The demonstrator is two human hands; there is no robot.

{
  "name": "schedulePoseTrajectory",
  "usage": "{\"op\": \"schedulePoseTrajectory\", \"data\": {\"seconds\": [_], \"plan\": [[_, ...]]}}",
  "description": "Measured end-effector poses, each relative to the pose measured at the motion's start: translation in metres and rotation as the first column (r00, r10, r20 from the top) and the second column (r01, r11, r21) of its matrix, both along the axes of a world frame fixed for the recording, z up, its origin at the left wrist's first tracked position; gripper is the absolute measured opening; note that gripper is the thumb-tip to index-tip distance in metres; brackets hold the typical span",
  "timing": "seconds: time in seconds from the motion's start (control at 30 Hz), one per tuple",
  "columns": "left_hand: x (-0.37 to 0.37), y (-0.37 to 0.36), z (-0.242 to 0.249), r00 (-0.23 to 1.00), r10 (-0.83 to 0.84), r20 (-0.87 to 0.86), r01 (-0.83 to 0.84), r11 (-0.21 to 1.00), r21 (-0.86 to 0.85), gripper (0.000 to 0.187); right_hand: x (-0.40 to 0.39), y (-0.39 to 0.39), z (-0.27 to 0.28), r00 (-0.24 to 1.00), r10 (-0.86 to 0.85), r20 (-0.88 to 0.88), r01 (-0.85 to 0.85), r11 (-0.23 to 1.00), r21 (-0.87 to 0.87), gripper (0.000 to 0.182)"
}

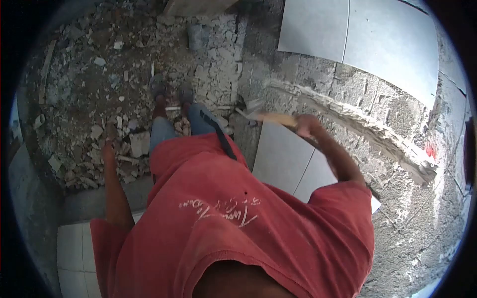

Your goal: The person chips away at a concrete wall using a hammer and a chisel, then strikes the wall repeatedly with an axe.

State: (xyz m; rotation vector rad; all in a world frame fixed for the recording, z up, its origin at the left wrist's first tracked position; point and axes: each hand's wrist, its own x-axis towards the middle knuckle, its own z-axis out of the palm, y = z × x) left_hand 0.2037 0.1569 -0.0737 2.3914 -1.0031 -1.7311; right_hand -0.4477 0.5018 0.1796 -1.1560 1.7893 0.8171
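My right hand (pixel 308 125) is closed round the pale wooden handle of a hammer-like tool (pixel 276 119). Its light-coloured head is smeared by motion and lies close to the wall, left of my fist. A long chiselled groove (pixel 367 124) with rough, pale edges runs through the bare cement above and right of that hand. On the other side, my left hand (pixel 110 135) hangs low in shade in front of the rubble (pixel 126 131), its fingers loosely extended and nothing visible in them.
Broken tile and plaster cover the floor around my feet (pixel 171 89). Large pale tiles (pixel 387 39) cover the upper wall, with another tiled patch (pixel 283 159) below the tool. A grey bucket-like object (pixel 198 37) stands ahead. White tiles (pixel 69 243) lie at lower left.
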Motion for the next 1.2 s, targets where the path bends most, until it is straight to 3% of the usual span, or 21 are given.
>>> {"op": "schedulePoseTrajectory", "data": {"seconds": [0.03,0.1,0.13,0.23,0.3,0.37,0.4,0.43,0.5,0.53,0.57,0.6,0.67,0.7,0.8,0.9,1.0,1.07,1.1,1.17,1.2], "plan": [[0.015,0.013,0.002,1.0,-0.002,0.015,0.002,1.0,0.018,0.036,-0.032,0.026,-0.001,0.994,-0.071,-0.079,0.082,0.984,0.157,0.039],[0.021,0.031,-0.013,0.861,-0.504,0.066,0.507,0.86,-0.061,0.034,-0.036,0.008,0.003,0.975,-0.036,-0.218,0.081,0.976,0.201,0.038],[0.016,0.036,-0.023,0.869,-0.489,0.072,0.494,0.866,-0.077,0.034,-0.035,-0.006,-0.001,0.937,-0.024,-0.349,0.114,0.965,0.237,0.037],[0.031,0.103,-0.041,0.924,-0.338,0.177,0.342,0.94,0.008,0.035,0.022,-0.064,0.012,0.991,-0.009,-0.132,0.016,0.999,0.049,0.043],[0.064,0.137,-0.092,0.632,-0.697,0.338,0.763,0.636,-0.115,0.037,0.054,-0.079,-0.001,0.995,0.074,0.07,-0.063,0.987,-0.149,0.047],[-0.005,0.149,-0.009,0.959,-0.261,0.114,0.262,0.965,0.011,0.035,0.064,-0.081,-0.004,0.968,0.167,0.187,-0.106,0.949,-0.295,0.048],[-0.047,0.152,0.043,0.995,0.031,0.093,-0.038,0.997,0.072,0.034,0.068,-0.074,-0.005,0.956,0.207,0.207,-0.157,0.959,-0.236,0.051],[-0.037,0.172,0.037,0.994,0.045,0.101,-0.053,0.996,0.072,0.034,0.069,-0.071,-0.008,0.941,0.255,0.224,-0.216,0.959,-0.185,0.054],[-0.024,0.21,0.01,0.973,0.23,0.007,-0.229,0.967,0.113,0.03,-0.006,0.005,-0.028,0.915,0.384,0.126,-0.291,0.842,-0.455,0.052],[-0.023,0.223,0.019,0.973,0.231,0.012,-0.231,0.965,0.127,0.03,-0.027,0.005,-0.014,0.997,0.067,0.033,-0.067,0.997,-0.024,0.049],[-0.031,0.234,0.031,0.958,0.285,-0.01,-0.283,0.954,0.103,0.027,-0.042,-0.006,-0.006,0.965,-0.177,-0.194,0.238,0.903,0.358,0.047],[-0.038,0.238,0.035,0.937,0.348,-0.036,-0.345,0.936,0.066,0.026,-0.04,-0.012,-0.009,0.969,-0.156,-0.194,0.217,0.911,0.35,0.047],[0.034,0.3,-0.077,1.0,-0.026,-0.017,0.021,0.975,-0.22,0.027,-0.017,-0.023,-0.025,0.979,0.095,-0.181,-0.038,0.955,0.296,0.032],[0.064,0.327,-0.125,0.982,-0.181,0.057,0.19,0.913,-0.361,0.028,0.003,-0.037,-0.017,0.993,0.058,-0.106,-0.033,0.974,0.223,0.033],[-0.007,0.264,-0.01,0.956,0.291,-0.023,-0.287,0.952,0.105,0.026,0.059,-0.06,-0.017,0.995,0.097,0.029,-0.093,0.989,-0.115,0.036],[-0.01,0.237,-0.003,0.962,0.271,-0.038,-0.265,0.956,0.123,0.027,0.083,-0.069,-0.018,0.957,0.198,0.213,-0.158,0.969,-0.192,0.052],[-0.038,0.21,0.051,0.931,0.357,-0.082,-0.355,0.934,0.038,0.027,-0.01,-0.001,-0.045,0.925,0.364,0.109,-0.355,0.93,-0.094,0.063],[-0.038,0.213,0.043,0.907,0.403,-0.117,-0.407,0.913,-0.012,0.027,-0.031,-0.017,-0.027,0.988,0.096,-0.121,-0.047,0.933,0.357,0.067],[-0.037,0.219,0.041,0.881,0.45,-0.145,-0.463,0.884,-0.068,0.028,-0.026,-0.022,-0.027,0.986,0.115,-0.118,-0.066,0.932,0.358,0.067],[-0.026,0.222,0.027,0.906,0.401,-0.134,-0.409,0.912,-0.031,0.027,0.01,-0.025,-0.043,0.959,0.034,-0.282,0.018,0.984,0.18,0.023],[-0.021,0.234,0.023,0.934,0.336,-0.123,-0.333,0.942,0.044,0.025,0.038,-0.057,-0.01,0.998,-0.005,-0.068,0.017,0.982,0.186,0.028]]}}
